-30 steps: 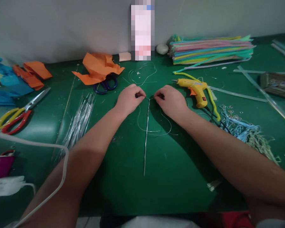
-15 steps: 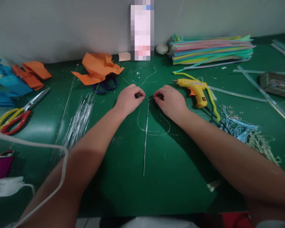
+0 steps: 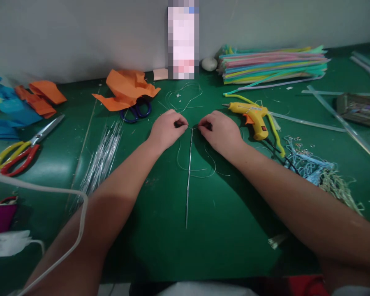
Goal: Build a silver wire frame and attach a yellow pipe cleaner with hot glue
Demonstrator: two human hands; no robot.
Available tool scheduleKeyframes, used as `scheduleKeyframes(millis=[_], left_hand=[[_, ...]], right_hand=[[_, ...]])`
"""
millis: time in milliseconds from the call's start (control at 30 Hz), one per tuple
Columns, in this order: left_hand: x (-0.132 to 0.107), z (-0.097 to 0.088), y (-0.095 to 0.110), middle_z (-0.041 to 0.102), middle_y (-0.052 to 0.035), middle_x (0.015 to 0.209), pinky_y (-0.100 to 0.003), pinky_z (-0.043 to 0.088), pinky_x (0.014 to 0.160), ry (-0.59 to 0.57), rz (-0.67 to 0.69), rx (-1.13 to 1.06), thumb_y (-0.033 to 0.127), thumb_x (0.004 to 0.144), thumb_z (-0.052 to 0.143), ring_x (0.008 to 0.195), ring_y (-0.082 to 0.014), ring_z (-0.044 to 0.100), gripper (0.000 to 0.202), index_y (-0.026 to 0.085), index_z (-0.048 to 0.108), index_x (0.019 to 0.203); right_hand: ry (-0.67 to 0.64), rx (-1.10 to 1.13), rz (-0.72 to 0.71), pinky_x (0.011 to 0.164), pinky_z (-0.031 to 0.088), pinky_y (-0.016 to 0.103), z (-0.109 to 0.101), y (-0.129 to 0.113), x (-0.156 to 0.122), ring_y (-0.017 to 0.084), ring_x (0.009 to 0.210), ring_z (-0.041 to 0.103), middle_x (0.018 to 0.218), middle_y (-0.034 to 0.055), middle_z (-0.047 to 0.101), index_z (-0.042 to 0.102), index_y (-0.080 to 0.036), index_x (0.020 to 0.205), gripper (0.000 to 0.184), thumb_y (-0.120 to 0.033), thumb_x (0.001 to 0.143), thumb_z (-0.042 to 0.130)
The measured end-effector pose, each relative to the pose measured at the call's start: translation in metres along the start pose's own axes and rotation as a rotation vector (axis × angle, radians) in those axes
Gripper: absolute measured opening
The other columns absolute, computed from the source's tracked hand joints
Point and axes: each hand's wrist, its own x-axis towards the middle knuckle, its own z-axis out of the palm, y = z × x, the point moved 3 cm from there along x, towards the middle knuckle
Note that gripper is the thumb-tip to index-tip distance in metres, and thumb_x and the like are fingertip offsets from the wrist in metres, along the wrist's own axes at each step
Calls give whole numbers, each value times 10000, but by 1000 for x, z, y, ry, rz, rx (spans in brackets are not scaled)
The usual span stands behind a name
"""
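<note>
A thin silvery twisted wire stem (image 3: 189, 176) lies lengthwise on the green table, its top end between my two hands. My left hand (image 3: 168, 130) is closed in a pinch on one end of a fine thread at the stem's top. On the other side my right hand (image 3: 220, 130) pinches the opposite end of that thread. Loose loops of clear thread (image 3: 215, 164) trail on the table below both hands. Another coil of thread (image 3: 191, 92) lies just beyond them. The fingertips partly hide what they grip.
Left: silver wires (image 3: 103, 154), red-and-yellow scissors (image 3: 27, 146), orange paper (image 3: 126, 88), blue-handled scissors (image 3: 137, 112) and a white cable (image 3: 84, 209). Right: a yellow glue gun (image 3: 253, 117), pipe cleaners (image 3: 274, 65), blue cords (image 3: 311, 164) and a small box (image 3: 359, 109). A blurred-out upright screen (image 3: 183, 41) stands behind.
Both hands keep the same pinch and place. The loose thread below my right hand has shifted slightly to the left; the view moved a little.
</note>
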Motion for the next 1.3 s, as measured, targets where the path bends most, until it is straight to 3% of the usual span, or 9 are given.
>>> scheduleKeyframes(millis=[333,567,767,867,1033,1100,1200,1300], left_hand=[[0,1,-1,621,-9,871,-286,427,655,3,2,-10,166,810,710,697,-112,539,54,187,750,840],[-2,-1,2,629,-17,863,-284,444,658,17,13,-28,170,825,701,677,-108,533,40,168,738,839],[-13,-18,13,649,-16,897,-261,444,622,178,204,-50,166,840,670,607,-83,492,60,170,712,882],[-25,-30,35,657,-9,865,-265,441,624,117,327,27,203,872,648,622,-97,517,62,181,701,894],[-51,-32,68,695,-37,977,-275,458,650,-201,423,266,209,914,596,824,-162,647,108,179,694,946],[-63,-29,72,690,-49,1023,-287,460,642,-302,460,397,237,947,554,863,-187,660,151,181,694,967],[-80,-23,68,680,-56,1068,-289,461,621,-347,445,498,250,959,531,841,-190,665,179,188,696,996],[-92,-18,61,677,-62,1012,-280,469,612,-333,453,469,255,943,540,800,-175,658,179,169,693,974]], right_hand=[[12,14,6,655,394,317,-1,0,-1,184,779,552,912,62,632,702,-181,876,141,-264,883,587],[29,99,50,749,432,333,-3,3,2,213,884,608,981,78,699,704,-175,943,207,-291,934,532],[90,166,73,739,440,338,-18,0,4,201,832,609,946,68,711,709,-173,953,216,-322,924,555],[172,170,-6,734,448,339,-47,-13,-1,177,768,591,921,59,705,711,-175,959,197,-310,910,576],[255,267,-159,645,442,292,-111,-44,-21,112,628,534,809,7,683,712,-200,945,151,-287,896,598],[230,228,-218,599,417,281,-124,-52,-30,104,595,513,771,-6,669,712,-207,891,125,-289,881,617],[70,115,-374,566,399,284,-114,-57,-49,123,615,534,779,14,659,703,-191,835,147,-309,864,621],[-129,29,-682,647,441,310,-78,-63,-83,176,779,604,880,66,684,703,-166,871,224,-279,940,522]])
